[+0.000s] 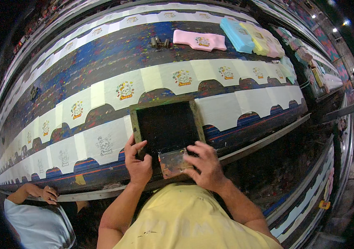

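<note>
A wooden-framed printing screen (133,122) with dark mesh lies over the near row of white fabric pieces. My left hand (138,164) grips its near left corner, index finger bent over the frame and thumb apart. My right hand (205,166) is closed on an ink-stained, flat squeegee (170,162) at the screen's near end. Left of the screen, a fabric piece (104,145) bears a black outline drawing. The fabric to the right of the screen (218,110) is blank. The print directly beneath the screen is hidden.
Coloured prints mark the second fabric row (125,91). Beyond it lie pink (199,40), blue (237,35) and yellow (260,39) fabric stacks and small dark metal pieces (160,42). A metal rail (264,139) edges the table. Another person (40,220) stands close at left.
</note>
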The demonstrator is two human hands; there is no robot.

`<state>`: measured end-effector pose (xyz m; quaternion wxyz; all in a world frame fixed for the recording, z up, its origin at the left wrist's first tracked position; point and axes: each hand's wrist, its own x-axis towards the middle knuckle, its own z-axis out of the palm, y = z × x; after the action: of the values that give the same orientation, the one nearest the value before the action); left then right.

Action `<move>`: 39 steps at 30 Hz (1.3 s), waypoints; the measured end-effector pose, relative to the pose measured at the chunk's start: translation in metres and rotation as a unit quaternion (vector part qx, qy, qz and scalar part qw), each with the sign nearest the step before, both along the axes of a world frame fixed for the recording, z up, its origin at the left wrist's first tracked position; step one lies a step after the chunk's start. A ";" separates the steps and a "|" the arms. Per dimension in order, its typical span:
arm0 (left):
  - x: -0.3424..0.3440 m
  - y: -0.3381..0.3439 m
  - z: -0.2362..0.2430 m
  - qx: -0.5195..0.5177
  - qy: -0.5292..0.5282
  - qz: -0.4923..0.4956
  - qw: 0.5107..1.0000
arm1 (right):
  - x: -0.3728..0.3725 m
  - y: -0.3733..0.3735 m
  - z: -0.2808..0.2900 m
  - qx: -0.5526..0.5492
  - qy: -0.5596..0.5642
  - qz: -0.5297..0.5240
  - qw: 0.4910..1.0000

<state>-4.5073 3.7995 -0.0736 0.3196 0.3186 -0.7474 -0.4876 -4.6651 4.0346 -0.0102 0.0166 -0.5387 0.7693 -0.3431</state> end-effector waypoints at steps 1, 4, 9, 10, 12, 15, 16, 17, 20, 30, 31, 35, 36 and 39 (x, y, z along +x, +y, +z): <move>-0.001 0.002 0.001 0.020 0.003 0.005 1.000 | -0.005 0.006 -0.004 -0.032 0.000 -0.054 0.998; -0.005 0.014 0.008 -0.045 0.015 0.018 0.999 | -0.024 0.030 -0.015 -0.062 -0.172 -0.101 0.978; -0.051 0.057 0.014 -0.088 0.047 0.013 0.995 | -0.066 0.075 -0.029 -0.093 -0.176 -0.083 0.977; -0.067 0.067 0.012 -0.077 0.072 0.010 0.994 | -0.076 0.087 -0.030 -0.100 -0.190 -0.099 0.972; -0.094 0.089 0.008 -0.073 0.073 0.001 0.995 | -0.098 0.108 -0.033 -0.118 -0.205 -0.111 0.965; -0.135 0.121 0.003 -0.061 0.088 -0.003 0.994 | -0.136 0.142 -0.032 -0.111 -0.207 -0.116 0.965; -0.146 0.131 0.002 -0.056 0.090 -0.002 0.994 | -0.147 0.151 -0.032 -0.106 -0.202 -0.114 0.967; -0.155 0.139 0.000 -0.054 0.093 0.001 0.994 | -0.156 0.159 -0.032 -0.102 -0.198 -0.111 0.969; -0.176 0.158 -0.003 -0.010 0.092 0.006 0.996 | -0.177 0.170 -0.032 -0.076 -0.101 -0.108 0.986; -0.193 0.167 -0.010 0.034 0.093 0.010 0.995 | -0.179 0.144 -0.005 0.054 0.098 0.133 0.985; -0.193 0.167 -0.010 0.033 0.089 0.009 0.995 | -0.181 0.138 -0.003 0.054 0.114 0.135 0.983; -0.192 0.168 -0.009 0.037 0.062 0.014 0.997 | -0.198 0.126 0.015 0.079 0.130 0.152 0.977; -0.192 0.167 -0.009 0.035 0.055 0.018 0.998 | -0.206 0.122 0.021 0.085 0.112 0.169 0.976; -0.191 0.166 -0.009 0.028 0.031 0.022 0.999 | -0.234 0.102 0.039 0.116 0.057 0.206 0.970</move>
<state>-4.6980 3.9651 -0.0822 0.3443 0.3287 -0.7160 -0.5106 -4.8990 4.1368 0.0287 0.1050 -0.6989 0.6757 -0.2095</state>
